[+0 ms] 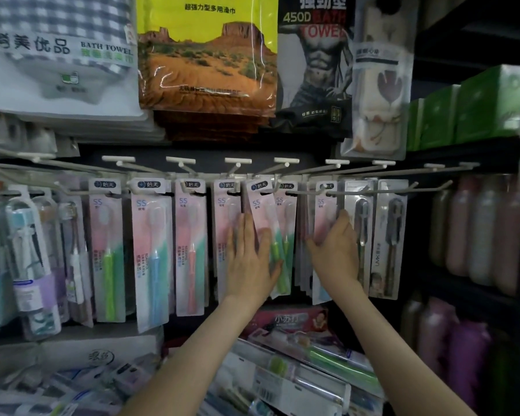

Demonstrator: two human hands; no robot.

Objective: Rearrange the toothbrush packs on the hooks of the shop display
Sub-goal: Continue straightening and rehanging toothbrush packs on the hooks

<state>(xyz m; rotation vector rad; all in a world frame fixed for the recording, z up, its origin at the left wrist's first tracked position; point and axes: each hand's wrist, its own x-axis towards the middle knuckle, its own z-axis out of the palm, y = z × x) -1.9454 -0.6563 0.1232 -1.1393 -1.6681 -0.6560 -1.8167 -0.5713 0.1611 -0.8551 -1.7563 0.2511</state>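
In the lower part of the frame, glossy toothpaste boxes (291,322) lie on a shelf under both forearms. Above them, at the centre, the left grip (249,259) is spread flat, fingers straight, pressing on a tilted pack (263,211). This is a stiff pink-and-green card under a clear blister with a green brush, and it hangs crooked across its neighbours. Just right of centre, the right grip (336,250) curls round the edge of a bunch of packs (323,217), pinching them together.

The step looks like squaring this row. It would go best by steadying the slippery blisters with the flat palm, then sliding each punched slot fully along its thin white wire hook (305,192) so the cards hang straight.

Across the top of the frame, shiny towel bags (207,55) hang.
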